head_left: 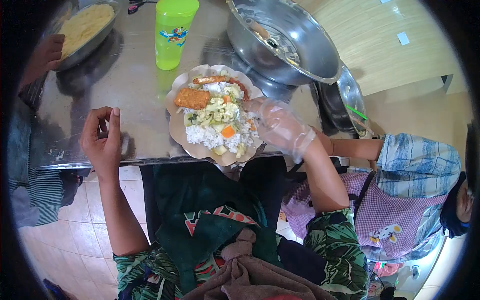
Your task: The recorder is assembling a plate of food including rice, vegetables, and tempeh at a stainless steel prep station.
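Note:
My left hand rests at the table's front edge, its fingers loosely curled in with the thumb up and nothing in them. A clear plastic glove covers my right hand, which reaches over the right side of a plate lined with brown paper. Its fingertips are drawn together at the food; what they pinch, if anything, is hidden. White rice fills the plate, topped with cooked vegetables and orange carrot pieces. A browned fried piece lies on the left, and a longer one at the back.
A green plastic tumbler stands behind the plate. Back right is a large metal basin with residue. Another person's hand touches a bowl of pale yellow food at far left. A person in a checked apron is close on my right.

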Available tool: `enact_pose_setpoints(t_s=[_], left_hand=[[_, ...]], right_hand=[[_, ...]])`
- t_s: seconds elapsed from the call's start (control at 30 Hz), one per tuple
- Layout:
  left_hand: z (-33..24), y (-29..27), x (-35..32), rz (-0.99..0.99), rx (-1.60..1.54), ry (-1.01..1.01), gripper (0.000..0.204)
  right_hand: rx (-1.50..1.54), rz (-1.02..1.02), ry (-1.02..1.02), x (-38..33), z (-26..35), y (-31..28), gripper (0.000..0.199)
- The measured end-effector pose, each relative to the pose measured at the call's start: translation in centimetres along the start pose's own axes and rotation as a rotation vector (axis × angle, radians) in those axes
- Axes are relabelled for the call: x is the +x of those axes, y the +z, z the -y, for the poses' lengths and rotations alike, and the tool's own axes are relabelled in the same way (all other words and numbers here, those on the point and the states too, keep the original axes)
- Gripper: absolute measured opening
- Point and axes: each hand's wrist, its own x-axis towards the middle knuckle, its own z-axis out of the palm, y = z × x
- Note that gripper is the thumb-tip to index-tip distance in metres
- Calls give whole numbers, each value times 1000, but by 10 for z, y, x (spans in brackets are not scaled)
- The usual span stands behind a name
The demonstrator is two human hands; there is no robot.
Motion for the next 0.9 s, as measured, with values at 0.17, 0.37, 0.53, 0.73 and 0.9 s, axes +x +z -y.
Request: enact_pose_setpoints(t_s=[0.17,0.37,0.53,0.73,0.9], left_hand=[[-3,2,0,-21,-6,47,14],[-4,4,-1,-31,5,30,15],[-4,4,-1,-23,3,22,14],[-3,8,1,-6,7,-14,12],[-8,3,0,15,15,-66,10]], right_hand=[[30,-75,-37,-4,9,-5,40],[-94,-56,32,5,4,15,44],[-169,-156,24,15,-13,48,34],[-161,-117,91,6,4,27,31],[321,-42,30,18,-31,-4,27]])
